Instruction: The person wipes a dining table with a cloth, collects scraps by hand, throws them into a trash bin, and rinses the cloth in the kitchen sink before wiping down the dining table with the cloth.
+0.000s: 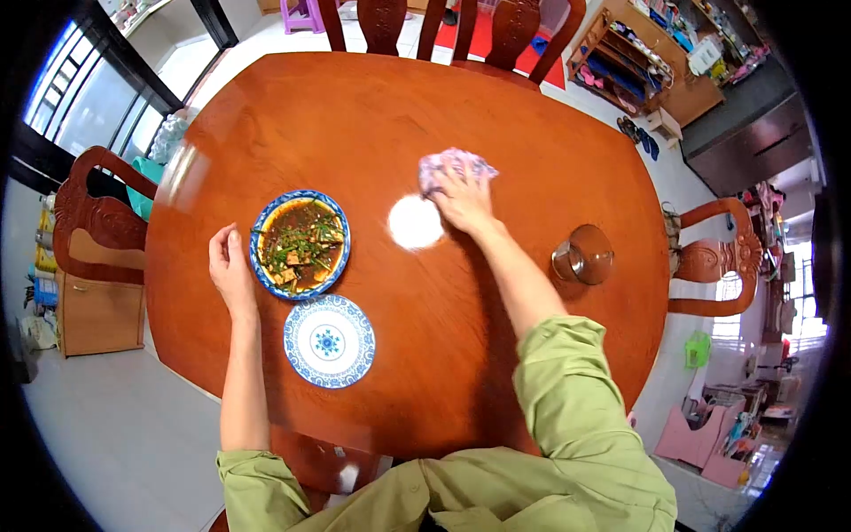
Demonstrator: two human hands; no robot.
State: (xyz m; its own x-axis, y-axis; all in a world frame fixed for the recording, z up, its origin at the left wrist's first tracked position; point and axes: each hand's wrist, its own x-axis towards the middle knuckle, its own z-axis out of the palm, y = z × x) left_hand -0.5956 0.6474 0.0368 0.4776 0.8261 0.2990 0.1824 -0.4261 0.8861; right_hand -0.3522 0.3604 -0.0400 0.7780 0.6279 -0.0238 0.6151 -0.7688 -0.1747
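Observation:
My right hand [463, 197] presses down on a crumpled pink and white cloth [448, 163] on the wooden table [425, 355], right of the middle. Left of a bowl, my left hand [229, 266] is raised with its fingers curled together; what is between them, if anything, is hidden. The blue-rimmed bowl [301, 245] holds food in brown sauce with chopped greens. Just below it lies a blue and white patterned plate [329, 341]. To the right of my right forearm, a clear glass [583, 255] seems tipped on its side.
Carved chairs stand round the table: one at the left [97, 213], one at the right [709, 257], two at the far edge. Beyond are a shelf rack [620, 62] with shoes, a wooden cabinet [99, 312] and a purple stool [303, 16].

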